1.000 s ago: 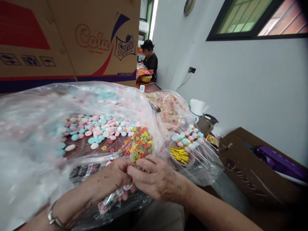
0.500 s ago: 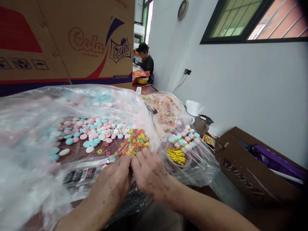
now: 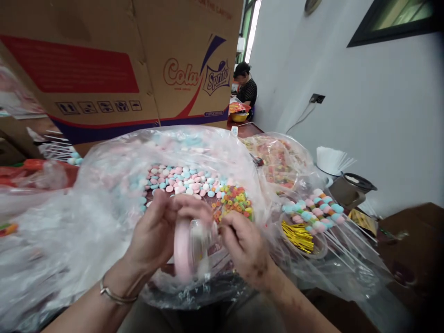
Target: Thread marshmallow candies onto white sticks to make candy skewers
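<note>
My left hand (image 3: 151, 236) curves open beside the blurred pink bundle (image 3: 183, 254) near me while my right hand (image 3: 248, 247) pinches its clear wrapper (image 3: 200, 243), perhaps to steady it, with gold ties (image 3: 298, 237) at right, seemingly for easy reach, and candies (image 3: 180, 189) beyond.

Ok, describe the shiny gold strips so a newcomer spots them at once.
From the big brown cardboard carton printed Cola and Sprite, come toward the camera and right to the round clear plastic bowl. The shiny gold strips lie in it, next to the skewers of pastel balls on white sticks. Their narrow shape and metallic glint set them apart from those rounded balls.
</note>
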The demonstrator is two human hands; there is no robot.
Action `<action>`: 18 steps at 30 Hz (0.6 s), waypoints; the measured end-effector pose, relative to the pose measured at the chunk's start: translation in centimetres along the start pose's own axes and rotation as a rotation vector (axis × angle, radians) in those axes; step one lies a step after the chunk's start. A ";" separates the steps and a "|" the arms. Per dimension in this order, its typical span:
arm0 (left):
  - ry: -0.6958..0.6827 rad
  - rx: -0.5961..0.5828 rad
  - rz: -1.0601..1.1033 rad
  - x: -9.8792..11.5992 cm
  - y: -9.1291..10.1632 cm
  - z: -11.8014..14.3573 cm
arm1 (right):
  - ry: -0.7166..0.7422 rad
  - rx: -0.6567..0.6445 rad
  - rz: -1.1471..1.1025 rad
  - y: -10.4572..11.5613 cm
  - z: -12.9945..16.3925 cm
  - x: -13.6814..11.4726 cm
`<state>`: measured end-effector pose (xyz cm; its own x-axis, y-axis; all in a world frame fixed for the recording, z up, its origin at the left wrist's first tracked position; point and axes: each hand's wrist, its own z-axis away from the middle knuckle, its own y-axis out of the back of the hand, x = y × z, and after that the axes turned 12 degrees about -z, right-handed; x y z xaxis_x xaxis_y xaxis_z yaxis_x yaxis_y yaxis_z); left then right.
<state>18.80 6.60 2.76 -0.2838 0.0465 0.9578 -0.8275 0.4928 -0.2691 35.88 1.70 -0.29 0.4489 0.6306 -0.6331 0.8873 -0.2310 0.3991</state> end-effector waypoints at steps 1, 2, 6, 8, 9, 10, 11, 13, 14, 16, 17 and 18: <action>0.017 -0.084 -0.067 0.3 0.5 0.3 | -0.015 0.011 0.023 0.1 -0.1 0.4; 0.079 -0.150 -0.145 0.4 0.8 0.7 | -0.002 0.028 0.051 0.2 -0.2 0.6; 0.328 -0.045 -0.170 -0.6 0.5 1.9 | 0.091 0.048 0.031 -0.8 -0.2 0.1; 0.300 0.114 -0.057 -1.2 -0.3 2.2 | -0.071 0.017 -0.174 -2.2 0.4 -1.0; 0.272 0.196 -0.015 -1.3 -0.7 2.3 | -0.226 -0.006 -0.322 -3.0 0.8 -1.5; 0.242 0.273 0.013 -1.4 -1.1 2.5 | -0.413 -0.027 -0.481 -3.9 1.3 -2.0; 0.214 0.346 0.029 -1.4 -1.3 2.8 | -0.604 -0.052 -0.632 -4.7 1.7 -2.5; 0.152 0.438 0.025 -1.3 -1.1 4.0 | -0.866 -0.186 -0.854 -6.0 2.5 -3.2; 0.133 0.450 0.002 -1.1 -0.5 4.9 | -0.898 -0.292 -0.900 -6.3 2.9 -3.4; 0.120 0.465 -0.087 -0.5 1.5 7.4 | -0.813 -0.504 -0.871 -6.3 3.4 -3.7; 0.142 0.502 -0.153 -0.2 2.9 9.0 | -0.747 -0.575 -0.830 -6.0 3.5 -3.7; 0.157 0.574 -0.235 0.3 4.5 10.7 | -0.702 -0.605 -0.789 -5.6 3.6 -3.6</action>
<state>9.86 -0.47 0.72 -0.0245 0.1416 0.9896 -0.9991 -0.0365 -0.0195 29.71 -1.99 -2.63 -0.0655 -0.1396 -0.9880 0.8340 0.5360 -0.1311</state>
